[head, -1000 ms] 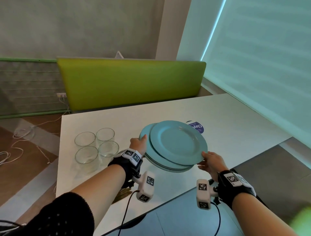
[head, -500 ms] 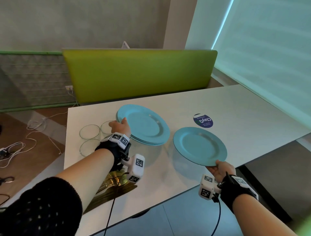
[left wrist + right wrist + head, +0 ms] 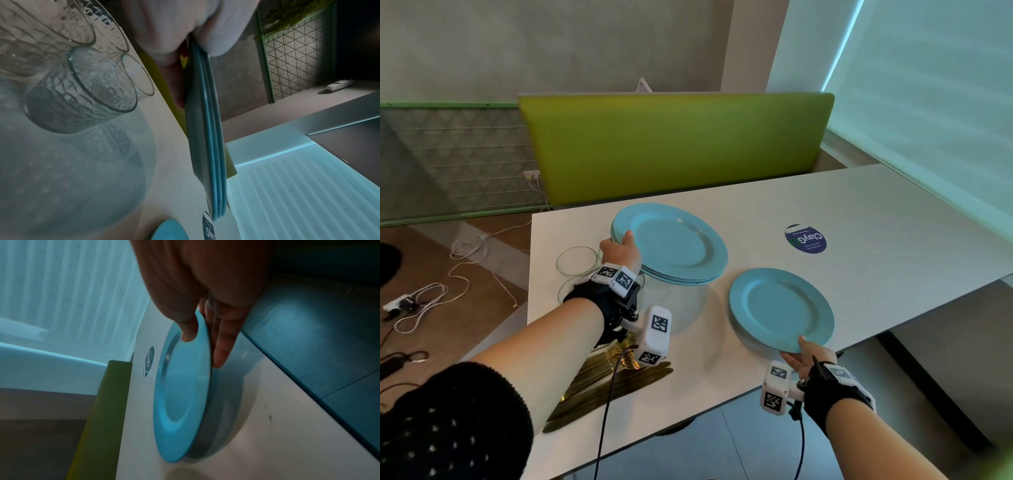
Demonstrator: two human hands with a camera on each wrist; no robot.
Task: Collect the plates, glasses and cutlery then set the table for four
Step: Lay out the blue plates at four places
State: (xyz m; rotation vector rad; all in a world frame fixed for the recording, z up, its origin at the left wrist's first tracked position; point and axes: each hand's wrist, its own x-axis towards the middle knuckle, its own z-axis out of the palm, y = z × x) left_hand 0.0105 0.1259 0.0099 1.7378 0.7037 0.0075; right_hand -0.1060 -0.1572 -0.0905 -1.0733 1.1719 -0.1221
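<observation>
Looks like a café or canteen dining corner, not a home. Evidence: long white table [image 3: 859, 212] with a round branded sticker [image 3: 805, 238] on top, lime-green padded bench back [image 3: 674, 144] behind it, bare grey concrete-look wall [image 3: 551, 44], wire-grid panel [image 3: 455, 161] in a green frame, wall socket [image 3: 531, 175] with loose cables [image 3: 448, 274] on the wood-look floor.

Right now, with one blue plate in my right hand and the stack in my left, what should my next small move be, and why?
Probably lower the single plate flat onto the table and let go. Your right hand pinches its near rim right at the table edge, and the left hand holds the remaining stack for other places.
</observation>
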